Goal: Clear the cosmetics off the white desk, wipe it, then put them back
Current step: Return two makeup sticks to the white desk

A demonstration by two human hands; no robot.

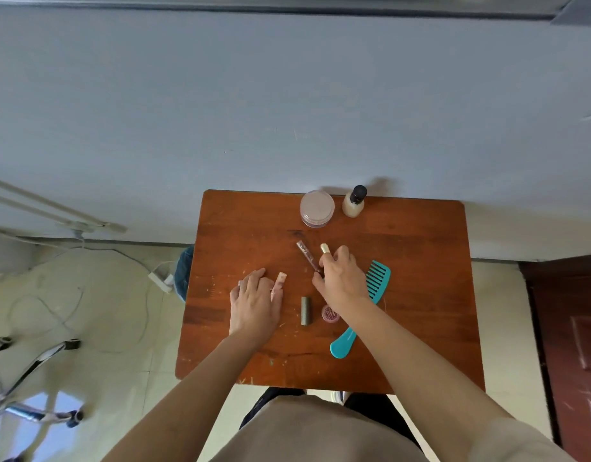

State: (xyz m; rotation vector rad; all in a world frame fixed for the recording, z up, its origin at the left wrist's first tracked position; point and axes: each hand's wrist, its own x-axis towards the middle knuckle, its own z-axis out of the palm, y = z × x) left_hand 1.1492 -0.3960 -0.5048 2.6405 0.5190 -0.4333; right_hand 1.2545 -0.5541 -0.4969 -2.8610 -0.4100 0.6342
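Seven cosmetics items lie on the brown wooden desk (pixel 240 228), placed here against the grey tube (pixel 306 311) at its middle. Left of the tube, the left hand (pixel 255 303) rests palm down, fingers loosely spread, its fingertips touching one small pink tube (pixel 278 284); no grasp shows. Beyond the tube stand one round jar (pixel 317 208) and one black-capped bottle (pixel 354 201) at the desk's far edge. Just right of it sits one small glitter pot (pixel 330 313), partly hidden by the right forearm. The right hand (pixel 341 278) is curled around one gold-tipped stick (pixel 325 249), with one dark gloss tube (pixel 308 256) under its thumb. Farther right lies one teal comb (pixel 364 305), crossed by that forearm.
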